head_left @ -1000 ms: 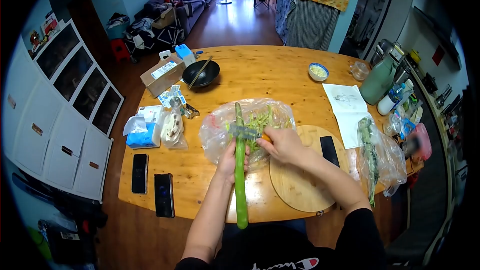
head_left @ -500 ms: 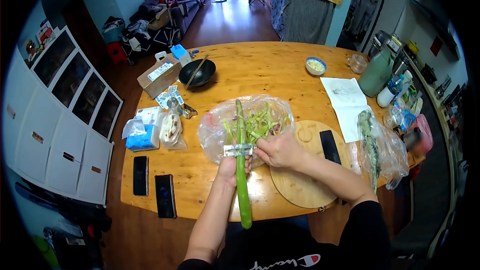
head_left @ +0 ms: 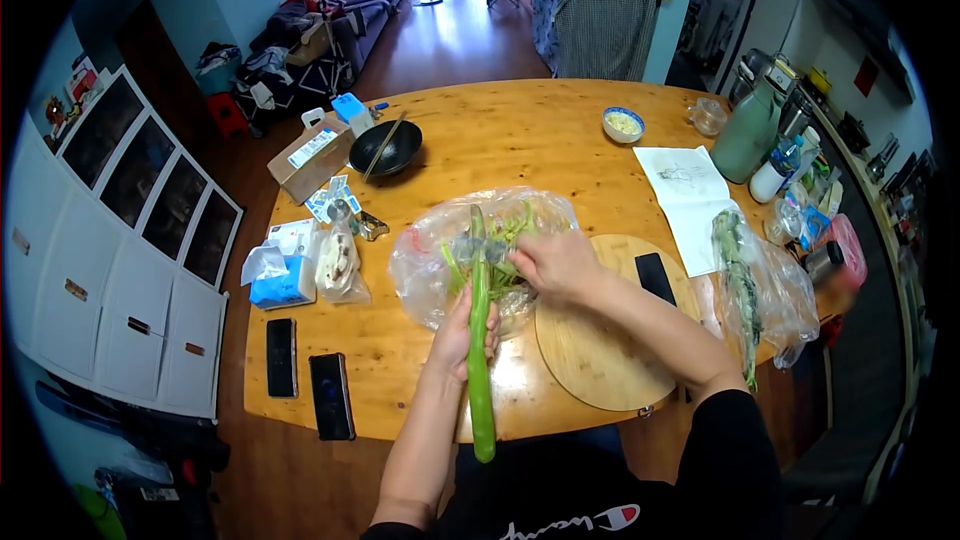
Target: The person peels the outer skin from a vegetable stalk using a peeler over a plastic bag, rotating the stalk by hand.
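left grip (head_left: 460,338) curled round a green stalk (head_left: 481,365) — right grip (head_left: 556,262) closed on a peeler (head_left: 494,251) crossing it.

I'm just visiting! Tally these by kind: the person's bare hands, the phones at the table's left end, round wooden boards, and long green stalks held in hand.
Hands: 2, left hand and right hand
Phones: 2, upper phone and lower phone
Round wooden board: 1
Held green stalk: 1
Total: 6

A home: sofa (head_left: 377,12), wooden table (head_left: 500,140)
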Tool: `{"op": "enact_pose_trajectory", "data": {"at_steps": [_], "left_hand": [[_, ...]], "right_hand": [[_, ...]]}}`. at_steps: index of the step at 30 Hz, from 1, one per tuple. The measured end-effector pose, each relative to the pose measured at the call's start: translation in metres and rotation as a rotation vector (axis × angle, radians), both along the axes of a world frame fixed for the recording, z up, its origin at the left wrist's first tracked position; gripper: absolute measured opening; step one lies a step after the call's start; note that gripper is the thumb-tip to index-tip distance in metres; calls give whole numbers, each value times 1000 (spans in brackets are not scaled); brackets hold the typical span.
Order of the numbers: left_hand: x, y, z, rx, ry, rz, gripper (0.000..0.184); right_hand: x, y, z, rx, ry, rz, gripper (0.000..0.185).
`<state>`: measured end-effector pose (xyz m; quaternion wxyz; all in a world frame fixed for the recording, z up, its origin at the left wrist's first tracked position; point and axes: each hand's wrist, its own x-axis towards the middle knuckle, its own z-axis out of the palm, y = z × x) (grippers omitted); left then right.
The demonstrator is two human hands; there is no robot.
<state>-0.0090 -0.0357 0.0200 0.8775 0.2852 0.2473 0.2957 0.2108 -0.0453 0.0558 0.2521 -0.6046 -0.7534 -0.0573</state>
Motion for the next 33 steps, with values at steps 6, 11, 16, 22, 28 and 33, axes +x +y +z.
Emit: {"op": "enact_pose_trajectory", "data": {"at_steps": [6, 11, 16, 22, 28, 33], "left_hand": [[-7, 0, -17, -49, 60, -21, 38], [-2, 0, -10, 2, 62, 60, 47], [3, 7, -19, -45, -173, 126, 53], [6, 13, -17, -52, -275, 225, 49], [14, 25, -11, 46, -190, 299, 48], [20, 29, -8, 117, -210, 373, 49]], "right_hand": [[25, 21, 14, -14, -9, -294, 30], [23, 7, 29, 252, -148, -235, 28], [12, -6, 33, 327, -194, -149, 27], [8, -8, 24, 290, -106, -127, 28], [3, -13, 21, 235, -68, -120, 29], [-2, -19, 23, 172, -28, -141, 29]]}}
